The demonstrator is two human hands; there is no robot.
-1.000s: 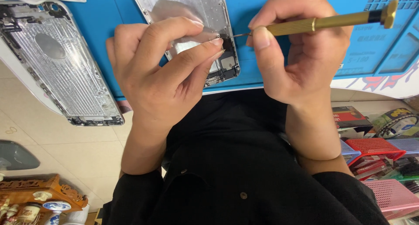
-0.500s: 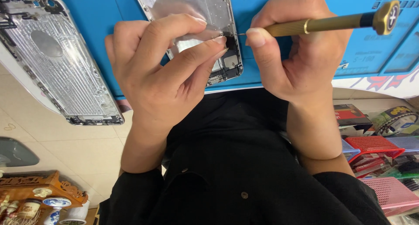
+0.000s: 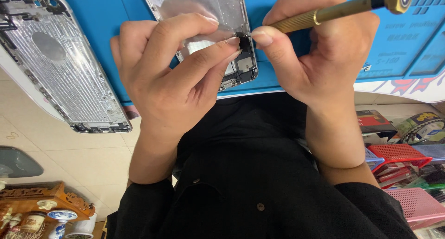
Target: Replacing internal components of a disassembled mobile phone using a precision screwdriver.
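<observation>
Top centre of the frame: the left hand (image 3: 171,77) pins the open phone housing (image 3: 218,16) steady on the blue bench mat (image 3: 106,16) — right hand (image 3: 320,53) pinches a brass screwdriver (image 3: 343,9), tip at its lower corner.

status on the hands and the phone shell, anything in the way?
Left hand pinching at the lower end of the middle phone shell. Right hand gripping brass screwdriver, tip hidden at that same spot. Second shell lies apart at left; nothing obstructing.
</observation>
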